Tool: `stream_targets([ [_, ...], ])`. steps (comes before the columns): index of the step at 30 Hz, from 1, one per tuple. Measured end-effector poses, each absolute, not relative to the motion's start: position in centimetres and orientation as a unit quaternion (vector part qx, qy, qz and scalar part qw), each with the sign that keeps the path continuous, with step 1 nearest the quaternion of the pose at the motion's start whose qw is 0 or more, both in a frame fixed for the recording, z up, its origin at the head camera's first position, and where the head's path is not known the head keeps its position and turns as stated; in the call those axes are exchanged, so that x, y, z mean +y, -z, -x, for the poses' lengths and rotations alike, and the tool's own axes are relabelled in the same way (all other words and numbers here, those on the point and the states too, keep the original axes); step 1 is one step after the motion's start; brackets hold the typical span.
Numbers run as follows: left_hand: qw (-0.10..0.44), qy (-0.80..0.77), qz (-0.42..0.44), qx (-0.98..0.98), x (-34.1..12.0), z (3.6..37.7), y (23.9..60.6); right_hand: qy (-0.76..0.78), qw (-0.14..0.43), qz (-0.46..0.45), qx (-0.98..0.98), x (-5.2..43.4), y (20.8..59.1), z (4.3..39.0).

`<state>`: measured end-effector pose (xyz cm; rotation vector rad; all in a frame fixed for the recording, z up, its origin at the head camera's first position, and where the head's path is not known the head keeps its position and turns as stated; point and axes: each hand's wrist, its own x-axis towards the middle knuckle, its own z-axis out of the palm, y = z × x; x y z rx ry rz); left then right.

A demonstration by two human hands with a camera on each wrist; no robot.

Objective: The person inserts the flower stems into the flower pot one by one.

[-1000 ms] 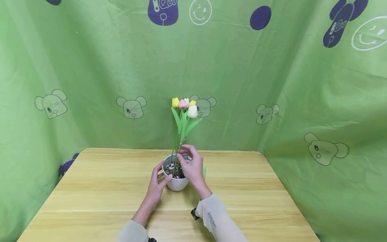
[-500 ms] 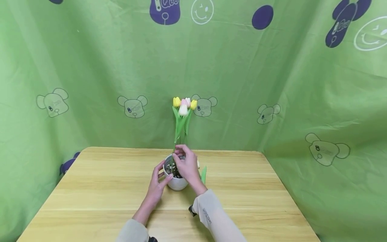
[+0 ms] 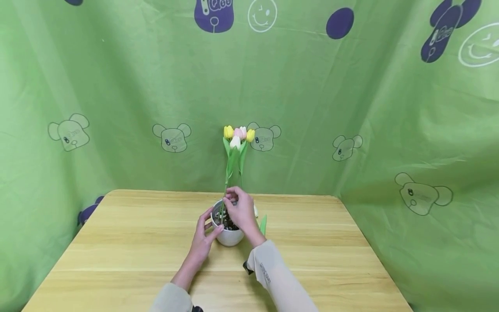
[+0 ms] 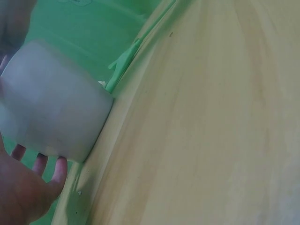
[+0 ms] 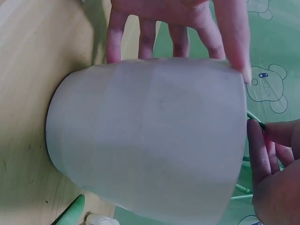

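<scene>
A white pot (image 3: 229, 236) filled with pebbles stands on the wooden table (image 3: 128, 242), with several tulips (image 3: 238, 135) upright in it. My left hand (image 3: 208, 226) grips the pot's left side, thumb and fingers curled round its wall. My right hand (image 3: 230, 200) is over the pot's mouth and pinches a green tulip stem (image 3: 227, 184) just above the pebbles. In the right wrist view the left hand's fingers (image 5: 178, 28) wrap the pot (image 5: 150, 140), and my right fingertips (image 5: 272, 154) squeeze the thin stem (image 5: 255, 120). The left wrist view shows the pot (image 4: 51, 103) against my palm (image 4: 23, 192).
A loose tulip lies on the table behind the pot, its green leaf (image 3: 263, 224) sticking out to the right; the leaf (image 4: 123, 63) also shows in the left wrist view. Green printed cloth (image 3: 351, 108) hangs round the table on three sides.
The white tulip, which leaned out to the right, now stands upright among the others. My right hand has shifted slightly left with the stem. The left hand has stayed on the pot.
</scene>
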<state>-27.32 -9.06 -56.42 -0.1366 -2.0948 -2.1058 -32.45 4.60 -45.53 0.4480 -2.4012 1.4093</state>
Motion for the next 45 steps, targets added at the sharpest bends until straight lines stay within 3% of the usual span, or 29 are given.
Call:
stream_targets([
  [30,0.101,0.697,0.053,-0.708,-8.7,27.7,56.5,-0.496,0.135,-0.153,-0.844,4.2,45.5,33.6],
  [45,0.097,0.694,0.049,-0.711,-9.0,27.2,56.4,-0.563,0.091,-0.147,-0.808,4.3,45.9,33.0],
])
